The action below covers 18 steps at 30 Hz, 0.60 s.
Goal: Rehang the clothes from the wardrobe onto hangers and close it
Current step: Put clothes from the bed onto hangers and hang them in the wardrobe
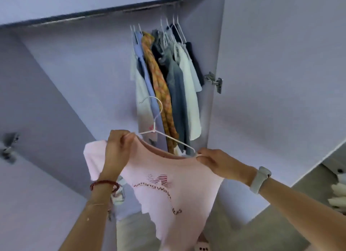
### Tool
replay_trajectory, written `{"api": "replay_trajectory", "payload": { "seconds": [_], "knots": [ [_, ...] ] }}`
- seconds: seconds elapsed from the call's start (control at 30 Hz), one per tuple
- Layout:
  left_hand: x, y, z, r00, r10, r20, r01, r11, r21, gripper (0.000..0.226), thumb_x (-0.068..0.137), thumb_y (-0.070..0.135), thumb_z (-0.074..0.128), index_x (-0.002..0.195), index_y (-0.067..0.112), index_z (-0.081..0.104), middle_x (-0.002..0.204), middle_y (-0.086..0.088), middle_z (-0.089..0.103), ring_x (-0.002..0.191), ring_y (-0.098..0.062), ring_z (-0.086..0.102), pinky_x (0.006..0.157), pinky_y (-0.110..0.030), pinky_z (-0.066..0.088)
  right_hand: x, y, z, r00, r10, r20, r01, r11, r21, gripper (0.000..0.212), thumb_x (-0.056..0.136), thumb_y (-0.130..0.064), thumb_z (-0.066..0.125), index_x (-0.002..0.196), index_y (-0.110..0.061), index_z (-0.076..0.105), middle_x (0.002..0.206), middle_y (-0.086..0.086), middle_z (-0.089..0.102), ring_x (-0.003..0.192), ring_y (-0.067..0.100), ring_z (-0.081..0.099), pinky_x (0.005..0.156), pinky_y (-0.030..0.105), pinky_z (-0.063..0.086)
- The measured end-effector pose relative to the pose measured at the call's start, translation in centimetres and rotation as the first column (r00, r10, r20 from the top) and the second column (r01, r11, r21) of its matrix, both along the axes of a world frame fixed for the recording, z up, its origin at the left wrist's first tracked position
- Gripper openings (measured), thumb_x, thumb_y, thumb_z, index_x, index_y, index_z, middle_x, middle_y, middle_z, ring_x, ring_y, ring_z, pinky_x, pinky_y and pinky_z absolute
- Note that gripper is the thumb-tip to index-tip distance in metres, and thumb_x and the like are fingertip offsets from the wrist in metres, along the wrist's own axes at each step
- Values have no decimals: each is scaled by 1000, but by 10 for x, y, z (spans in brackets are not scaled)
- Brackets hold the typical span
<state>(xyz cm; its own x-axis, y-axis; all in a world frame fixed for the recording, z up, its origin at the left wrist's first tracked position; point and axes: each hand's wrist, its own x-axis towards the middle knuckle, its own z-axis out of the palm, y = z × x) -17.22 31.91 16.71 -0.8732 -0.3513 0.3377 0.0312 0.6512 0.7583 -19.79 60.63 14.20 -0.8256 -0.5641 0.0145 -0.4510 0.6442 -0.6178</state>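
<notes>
The left hand [117,149] pinches the left shoulder of the pink T-shirt [168,190]. The right hand [215,160] pinches its right shoulder at the end of the white hanger [159,132]. Behind, hung clothes [168,82] fill the open wardrobe [74,73].

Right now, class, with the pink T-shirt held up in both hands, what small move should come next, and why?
Probably ease the shirt's right shoulder over the white hanger. That arm of the hanger lies bare above the collar of the pink T-shirt, while the left hand and right hand each pinch a shoulder. Only then lift it to the rail.
</notes>
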Motion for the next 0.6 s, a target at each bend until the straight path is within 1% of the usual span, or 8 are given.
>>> {"api": "replay_trajectory", "payload": {
  "seconds": [0.03,0.07,0.13,0.23,0.33,0.4,0.47,0.6],
  "knots": [
    [-4,-13,6,998,33,-46,-32,999,24,7,91,11,55,85,8,58,85,5,55,88,-18,52,101,-35,35,-10,-14,5,995,9,-95,-9,1000,-2,25,98,-26,38,104,-11,56,84,2,61,80,23,59,64,21,34],
    [-7,-24,9,994,68,-81,-65,997,41,5,90,10,56,87,8,59,86,5,56,88,-17,52,104,-46,33,-19,-30,8,982,7,-188,-8,1000,-8,26,98,-25,37,106,-11,57,87,6,64,82,27,61,66,23,36],
    [-16,-42,11,984,148,-98,-147,989,17,8,89,8,57,96,6,61,98,-4,61,97,-26,54,100,-54,34,-33,-63,10,963,-18,-270,11,1000,-28,29,98,-26,36,109,-11,58,94,10,67,85,30,61,74,31,44],
    [-32,-64,8,954,291,-75,-291,957,22,30,88,12,59,117,6,56,118,-15,55,113,-31,48,102,-46,34,-54,-115,7,977,-21,-214,7,998,-66,29,98,-26,37,101,-8,60,90,14,66,84,32,59,75,36,41],
    [-54,-80,14,919,373,-129,-372,928,38,34,88,10,59,121,5,52,121,-17,50,116,-31,45,101,-31,31,-86,-162,12,990,-14,-139,-2,994,-112,31,98,-23,35,88,-7,59,84,13,62,81,28,55,74,30,36],
    [-72,-89,28,903,376,-209,-385,923,-5,33,87,5,57,119,4,52,120,-16,49,115,-31,44,99,-31,31,-111,-188,25,993,-26,-113,6,985,-172,33,98,-22,36,78,-8,58,77,12,59,77,27,53,72,32,36],
    [-90,-97,47,884,356,-301,-393,917,-71,31,87,3,55,118,2,52,121,-16,49,116,-32,43,101,-35,32,-134,-207,44,991,-62,-122,27,963,-266,37,97,-20,40,62,-11,48,64,11,52,66,27,48,65,35,35],
    [-130,-100,92,827,294,-480,-449,859,-247,37,82,8,49,117,1,56,124,-20,49,119,-37,42,98,-39,31,-180,-237,84,968,-212,-136,121,864,-489,36,93,-9,45,58,-7,39,52,7,41,52,19,37,53,29,22]
  ]
}}
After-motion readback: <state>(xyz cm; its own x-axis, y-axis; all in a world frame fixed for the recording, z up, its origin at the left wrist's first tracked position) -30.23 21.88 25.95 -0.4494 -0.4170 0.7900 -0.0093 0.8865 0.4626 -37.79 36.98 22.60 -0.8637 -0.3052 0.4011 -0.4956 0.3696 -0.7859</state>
